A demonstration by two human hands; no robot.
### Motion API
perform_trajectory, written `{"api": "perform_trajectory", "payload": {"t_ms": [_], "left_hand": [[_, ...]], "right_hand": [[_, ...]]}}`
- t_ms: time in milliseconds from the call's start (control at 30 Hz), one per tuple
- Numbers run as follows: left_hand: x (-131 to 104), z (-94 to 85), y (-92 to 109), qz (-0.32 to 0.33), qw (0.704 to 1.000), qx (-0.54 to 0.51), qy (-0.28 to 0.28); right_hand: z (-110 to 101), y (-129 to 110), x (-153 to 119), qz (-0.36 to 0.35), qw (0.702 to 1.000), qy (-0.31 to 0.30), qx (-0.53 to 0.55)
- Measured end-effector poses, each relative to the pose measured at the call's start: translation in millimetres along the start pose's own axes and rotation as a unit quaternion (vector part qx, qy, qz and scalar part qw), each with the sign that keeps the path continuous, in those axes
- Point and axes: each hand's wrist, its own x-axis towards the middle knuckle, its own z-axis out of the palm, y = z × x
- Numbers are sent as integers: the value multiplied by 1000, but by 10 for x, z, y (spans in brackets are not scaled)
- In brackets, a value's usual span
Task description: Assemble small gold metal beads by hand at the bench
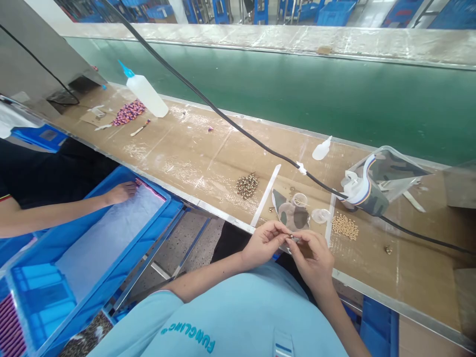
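My left hand [266, 242] and my right hand [312, 255] meet at the table's front edge. Fingertips of both pinch a tiny brownish piece [290, 236], too small to make out fully. Just beyond lies a camouflage cloth piece [293, 216], with a small clear cup [299, 200] on its far side. A round clear lid or dish [320, 215] sits to the right of the cloth. Further right is a spread of small tan beads [345, 227]. Left of the cloth rests a pile of shiny gold-and-dark small parts [247, 186].
A black cable [223, 115] crosses above the table. A camouflage pouch [375, 198], a small white bottle [322, 148] and a large blue-tipped bottle [148, 96] stand or lie about. At left, a co-worker's hand [122, 192] reaches into a blue crate [111, 255]. Behind runs a green belt [297, 94].
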Motion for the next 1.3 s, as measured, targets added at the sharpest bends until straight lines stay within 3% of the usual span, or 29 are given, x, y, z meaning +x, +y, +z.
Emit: {"api": "perform_trajectory", "payload": {"t_ms": [167,333,433,767,1300], "left_hand": [[2,-90,-104,124,985,115,-26],[25,-183,-130,270,924,266,-54],[35,-219,-127,319,893,306,-79],[59,-251,-196,346,880,313,-88],[68,-251,-173,404,849,327,-100]], "right_hand": [[-35,2,-1,-8,1000,4,0],[-62,30,25,-86,996,17,3],[-73,77,10,-121,992,18,-2],[-96,118,-22,-168,985,19,-30],[-123,113,-36,-156,987,24,-39]]}}
